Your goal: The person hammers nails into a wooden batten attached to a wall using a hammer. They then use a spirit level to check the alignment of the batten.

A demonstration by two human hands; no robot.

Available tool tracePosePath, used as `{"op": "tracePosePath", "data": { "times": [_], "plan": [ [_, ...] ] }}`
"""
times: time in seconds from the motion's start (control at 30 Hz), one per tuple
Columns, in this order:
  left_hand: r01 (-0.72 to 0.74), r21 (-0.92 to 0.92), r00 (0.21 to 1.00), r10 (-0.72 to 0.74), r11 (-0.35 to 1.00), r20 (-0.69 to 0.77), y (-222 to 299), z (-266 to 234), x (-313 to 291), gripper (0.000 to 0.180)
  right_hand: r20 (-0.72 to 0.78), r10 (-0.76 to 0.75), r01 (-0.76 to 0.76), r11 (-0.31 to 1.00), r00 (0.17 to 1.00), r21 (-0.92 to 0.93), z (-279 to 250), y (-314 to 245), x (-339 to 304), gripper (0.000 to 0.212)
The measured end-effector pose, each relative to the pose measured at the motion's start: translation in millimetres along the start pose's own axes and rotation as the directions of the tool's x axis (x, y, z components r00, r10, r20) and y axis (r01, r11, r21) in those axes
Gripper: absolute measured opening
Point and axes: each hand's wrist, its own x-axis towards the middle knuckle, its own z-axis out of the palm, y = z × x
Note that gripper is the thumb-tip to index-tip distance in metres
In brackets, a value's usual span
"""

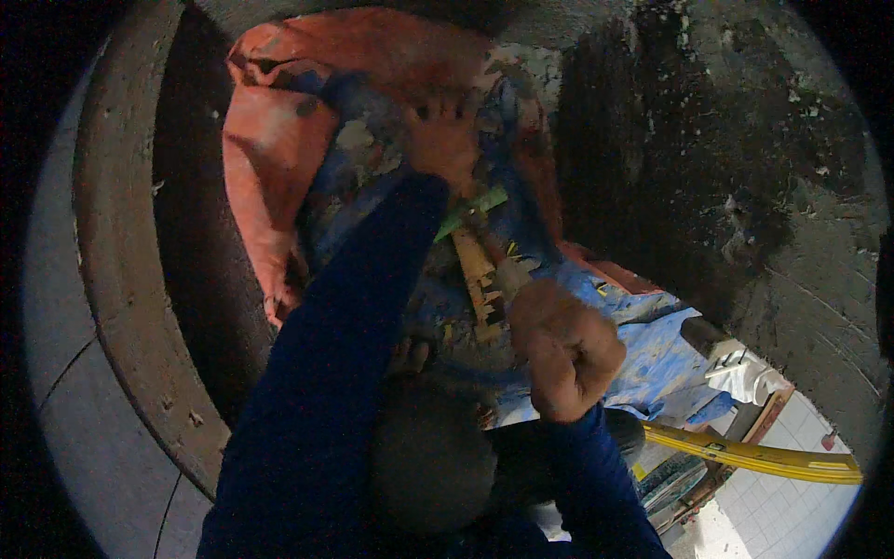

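Observation:
My left hand (445,144) reaches far forward, palm down with its fingers spread, at the edge between the red sheet (279,140) and the dirty blue sheet (335,214). My right hand (566,349) is closed around the pale handle of a hand tool (512,276). Its narrow end points up and left; shadow hides what kind of tool it is. Beyond the handle, near my left wrist, lies a green strip (484,202). A yellowish-brown strip with dark notches (477,279) runs beside the tool, left of my right hand.
A wooden beam (140,233) curves along the left. Rough dark wall or slab (689,149) rises on the right. A yellow spirit level (754,454) lies lower right, near white tiles (792,438). My dark-clothed knee (433,456) is close below.

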Motion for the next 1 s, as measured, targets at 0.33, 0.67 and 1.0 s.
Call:
{"op": "tracePosePath", "data": {
  "times": [0.33,0.67,1.0],
  "plan": [
    [-0.010,-0.368,0.999,-0.003,0.930,-0.034,-14.4,-34.1,-0.1,0.044,-0.144,0.012,-0.047,0.969,0.989,-0.242,44.1,8.2,113.2,0.031],
    [-0.211,-0.384,0.957,0.270,0.899,0.106,-30.7,-87.5,-142.3,0.028,-0.100,-0.058,-0.004,0.848,0.993,-0.529,49.8,34.9,175.2,0.034],
    [-0.048,-0.313,0.999,0.041,0.948,-0.030,-21.4,-38.9,-20.2,0.049,-0.318,0.150,-0.176,0.983,0.936,-0.053,41.1,15.2,111.6,0.024]
  ]
}}
